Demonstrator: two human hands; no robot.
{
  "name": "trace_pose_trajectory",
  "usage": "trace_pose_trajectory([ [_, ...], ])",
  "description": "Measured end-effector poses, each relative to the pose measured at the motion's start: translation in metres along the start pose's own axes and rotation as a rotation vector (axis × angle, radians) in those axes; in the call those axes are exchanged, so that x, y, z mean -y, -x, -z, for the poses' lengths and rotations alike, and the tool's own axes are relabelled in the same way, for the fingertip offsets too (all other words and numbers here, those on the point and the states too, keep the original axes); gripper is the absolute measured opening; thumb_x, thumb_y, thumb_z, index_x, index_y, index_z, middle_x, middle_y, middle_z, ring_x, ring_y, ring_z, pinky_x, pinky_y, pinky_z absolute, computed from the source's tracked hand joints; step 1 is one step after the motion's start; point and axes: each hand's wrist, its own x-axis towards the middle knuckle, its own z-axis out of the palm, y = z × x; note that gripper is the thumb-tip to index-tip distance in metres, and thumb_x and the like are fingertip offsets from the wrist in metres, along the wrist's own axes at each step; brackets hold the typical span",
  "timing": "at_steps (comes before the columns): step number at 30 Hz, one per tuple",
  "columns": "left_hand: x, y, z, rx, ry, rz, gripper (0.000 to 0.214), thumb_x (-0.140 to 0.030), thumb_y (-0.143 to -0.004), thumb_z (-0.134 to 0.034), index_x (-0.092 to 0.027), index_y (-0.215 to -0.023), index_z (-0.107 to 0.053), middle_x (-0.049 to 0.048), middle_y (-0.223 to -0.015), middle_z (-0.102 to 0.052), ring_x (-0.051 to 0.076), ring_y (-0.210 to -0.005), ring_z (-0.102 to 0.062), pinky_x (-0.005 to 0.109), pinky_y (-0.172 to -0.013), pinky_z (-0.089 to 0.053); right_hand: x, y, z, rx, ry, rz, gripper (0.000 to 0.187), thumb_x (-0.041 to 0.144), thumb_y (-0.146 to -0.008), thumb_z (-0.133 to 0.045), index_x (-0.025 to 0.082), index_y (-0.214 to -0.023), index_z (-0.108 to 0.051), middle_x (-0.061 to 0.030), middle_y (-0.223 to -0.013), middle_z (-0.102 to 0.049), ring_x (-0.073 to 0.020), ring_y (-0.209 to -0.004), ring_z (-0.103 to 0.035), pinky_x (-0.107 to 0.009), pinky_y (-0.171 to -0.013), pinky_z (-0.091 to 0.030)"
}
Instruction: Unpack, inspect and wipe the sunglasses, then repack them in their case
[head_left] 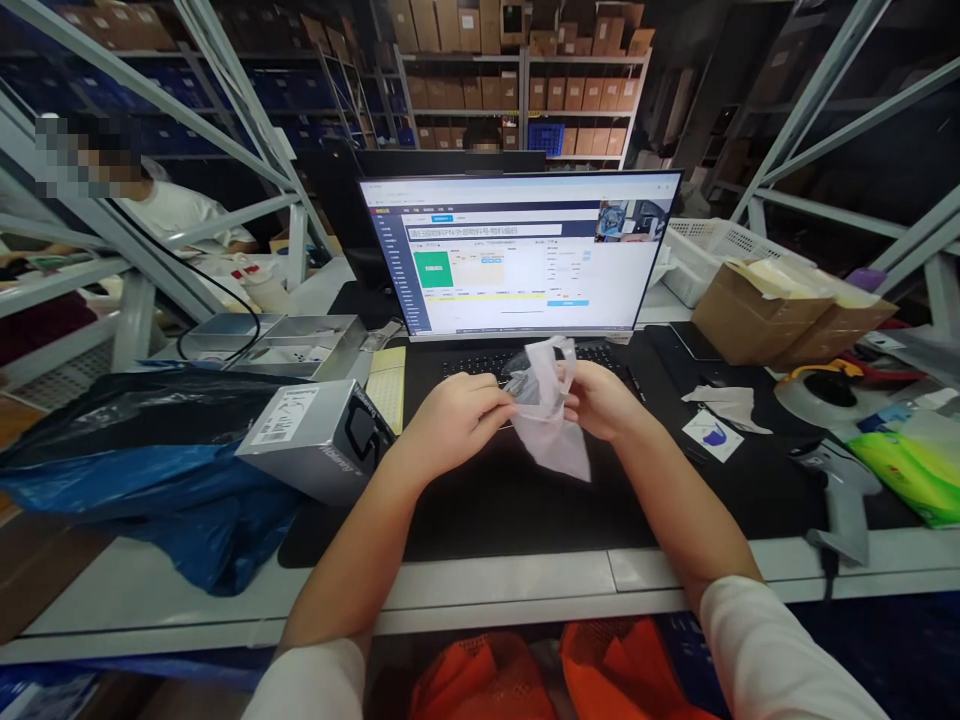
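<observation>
A thin white pouch (564, 448) hangs between my hands above the black desk mat, its top crumpled and its lower end dangling. My left hand (459, 418) is closed in a pinch at the pouch's left edge. A clear, dark-edged piece (520, 378) shows beside those fingertips; its kind is not plain. On the other side, my right hand (600, 400) grips the upper part of the pouch with its fingers curled around the fabric. Behind both hands lies a black keyboard (480, 362), partly covered by them.
A lit monitor (517, 260) stands ahead. To the left are a grey printed box (315, 440), a blue-black plastic bag (172, 500) and a sectioned tray (300, 345). Rightward lie a white card (712, 434), a barcode scanner (844, 500), a green packet (911, 475) and a cardboard box (765, 315). A person sits at far left.
</observation>
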Motion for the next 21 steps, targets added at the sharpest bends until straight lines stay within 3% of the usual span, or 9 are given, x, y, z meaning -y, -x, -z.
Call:
trace_pose_trajectory([
  [4,-0.001,0.002,0.006,-0.019,-0.092,-0.010,0.026,-0.031,-0.101,-0.049,-0.017,-0.088,-0.067,0.0021,-0.080,-0.064,0.016,-0.073,-0.056,0.032,-0.070,-0.037,-0.009,-0.003,-0.001,-0.090,0.370,0.091,0.026,0.027,-0.077,-0.061,0.019,-0.054,-0.050,0.0061,-0.046,-0.037,-0.0081,-0.045,-0.032,-0.023,-0.044,-0.021],
  [10,0.001,0.002,0.007,-0.031,-0.160,-0.012,0.028,-0.033,-0.101,-0.049,-0.018,-0.086,-0.067,0.0016,-0.076,-0.062,0.016,-0.070,-0.054,0.032,-0.068,-0.036,-0.016,-0.011,-0.006,-0.202,0.323,0.128,0.036,0.040,-0.077,-0.058,0.021,-0.053,-0.041,0.0066,-0.047,-0.034,-0.0078,-0.045,-0.028,-0.025,-0.045,-0.019],
  [14,0.002,0.002,0.007,-0.028,-0.180,-0.019,0.028,-0.034,-0.101,-0.050,-0.018,-0.084,-0.066,0.0016,-0.075,-0.062,0.016,-0.069,-0.053,0.032,-0.068,-0.036,-0.019,-0.014,-0.005,-0.182,0.310,0.124,0.031,0.039,-0.075,-0.057,0.021,-0.056,-0.042,0.0075,-0.048,-0.032,-0.0078,-0.046,-0.025,-0.025,-0.046,-0.018],
  [21,-0.001,0.003,0.010,-0.042,-0.165,-0.028,0.027,-0.033,-0.100,-0.051,-0.018,-0.082,-0.064,0.0013,-0.074,-0.061,0.016,-0.068,-0.052,0.031,-0.067,-0.036,-0.021,-0.011,-0.001,-0.145,0.488,0.165,0.031,0.040,-0.081,-0.052,0.020,-0.058,-0.045,0.0058,-0.054,-0.036,-0.0093,-0.052,-0.030,-0.025,-0.050,-0.022],
])
